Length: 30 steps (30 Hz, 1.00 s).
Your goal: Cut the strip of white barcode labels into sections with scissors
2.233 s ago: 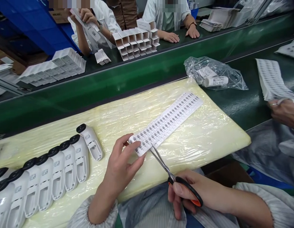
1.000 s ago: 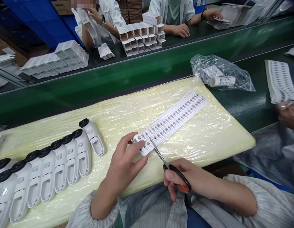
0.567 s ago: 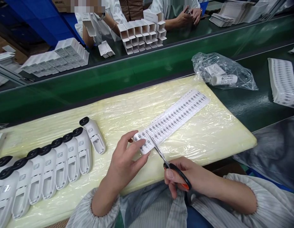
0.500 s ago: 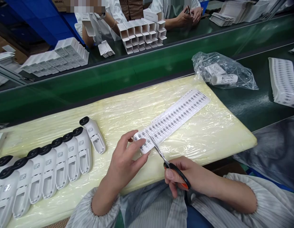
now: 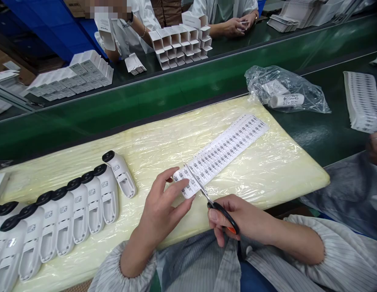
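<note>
Your left hand (image 5: pixel 159 215) pinches the near end of the label strip (image 5: pixel 221 152), thumb and fingers closed on its last few labels, lifting that end slightly off the pad (image 5: pixel 164 146). Your right hand (image 5: pixel 237 221) is closed through the black-and-orange handles of the scissors (image 5: pixel 211 200), gripping them; the blades cross the strip just beside your left fingertips (image 5: pixel 188 200) and look nearly shut across its width. The rest of the strip lies flat on the plastic-wrapped yellow pad and runs diagonally away to the upper right, ending near the pad's far right corner. Left of your left hand, a row of white devices (image 5: pixel 69 211) with black caps lies side by side on the pad, touching each other, the nearest one tilted away from the row. Past the pad's far right corner a clear bag (image 5: pixel 285 91) sits on the green belt (image 5: pixel 176 93) with a white roll inside. A stack of label sheets (image 5: pixel 361 101) lies at the far right edge, with another person's hand (image 5: pixel 375 148) just below it. Across the belt, stacked open white boxes (image 5: pixel 182 42) stand in front of two other people, and flat white cartons (image 5: pixel 72 77) lie to the left
</note>
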Available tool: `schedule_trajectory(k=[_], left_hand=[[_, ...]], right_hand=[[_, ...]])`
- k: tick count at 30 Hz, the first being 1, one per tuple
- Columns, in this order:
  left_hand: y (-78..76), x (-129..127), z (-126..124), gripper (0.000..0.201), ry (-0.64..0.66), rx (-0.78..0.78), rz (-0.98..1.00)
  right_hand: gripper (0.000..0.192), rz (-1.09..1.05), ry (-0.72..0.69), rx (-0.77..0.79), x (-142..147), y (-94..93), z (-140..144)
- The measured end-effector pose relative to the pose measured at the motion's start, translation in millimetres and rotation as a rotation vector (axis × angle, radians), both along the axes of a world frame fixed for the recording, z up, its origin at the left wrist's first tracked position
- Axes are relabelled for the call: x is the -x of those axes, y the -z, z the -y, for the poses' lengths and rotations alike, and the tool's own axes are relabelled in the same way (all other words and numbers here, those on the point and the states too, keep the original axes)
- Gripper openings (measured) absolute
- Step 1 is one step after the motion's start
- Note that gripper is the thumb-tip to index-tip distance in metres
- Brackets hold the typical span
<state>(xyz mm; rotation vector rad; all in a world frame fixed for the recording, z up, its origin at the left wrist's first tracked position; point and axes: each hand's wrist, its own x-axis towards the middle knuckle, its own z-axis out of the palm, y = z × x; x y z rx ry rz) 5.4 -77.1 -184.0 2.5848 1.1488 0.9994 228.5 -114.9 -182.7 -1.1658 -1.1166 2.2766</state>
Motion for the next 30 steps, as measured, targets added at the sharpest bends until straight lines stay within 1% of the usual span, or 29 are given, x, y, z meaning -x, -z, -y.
schedule_trajectory(k=[7,9,12,14,17,20,23,27,28,30], left_hand=[[0.8,2.0,0.2,0.031,-0.012,-0.004,0.009],[-1.7,-0.1,3.6,0.032,-0.014,-0.01,0.017],[-7.5,-6.8,11.9,0.034,0.019,-0.003,0.031],[-10.7,-12.0,16.9,0.038,0.056,0.011,0.047],[-12.8,-16.3,19.6,0.048,0.088,0.024,0.076],[-12.7,-13.8,17.7,0.057,0.083,0.027,0.111],[-12.6,-8.9,15.5,0.065,0.108,0.058,0.249],[-14.4,-8.0,15.2,0.076,0.237,0.089,0.539],[-15.3,-8.4,15.4,0.075,0.242,0.097,0.593],[-16.9,-8.5,15.4,0.071,0.211,0.095,0.683]], right_hand=[[0.055,0.009,0.036,0.015,1.8,-3.4,-1.7],[0.057,0.007,0.112,-0.022,3.5,-6.9,-3.1],[0.058,-0.044,0.333,-0.082,7.2,-13.8,-7.1],[0.061,-0.068,0.44,-0.091,9.7,-17.7,-10.0],[0.054,-0.059,0.511,-0.121,10.4,-21.4,-13.5],[0.048,-0.054,0.537,-0.144,4.1,-23.0,-16.5],[0.047,-0.058,0.563,-0.125,-8.7,-23.5,-20.2],[0.046,-0.072,0.616,-0.126,-29.7,-24.2,-26.8],[0.045,-0.08,0.642,-0.127,-35.5,-24.2,-28.9],[0.044,-0.092,0.704,-0.122,-47.6,-23.8,-33.8]])
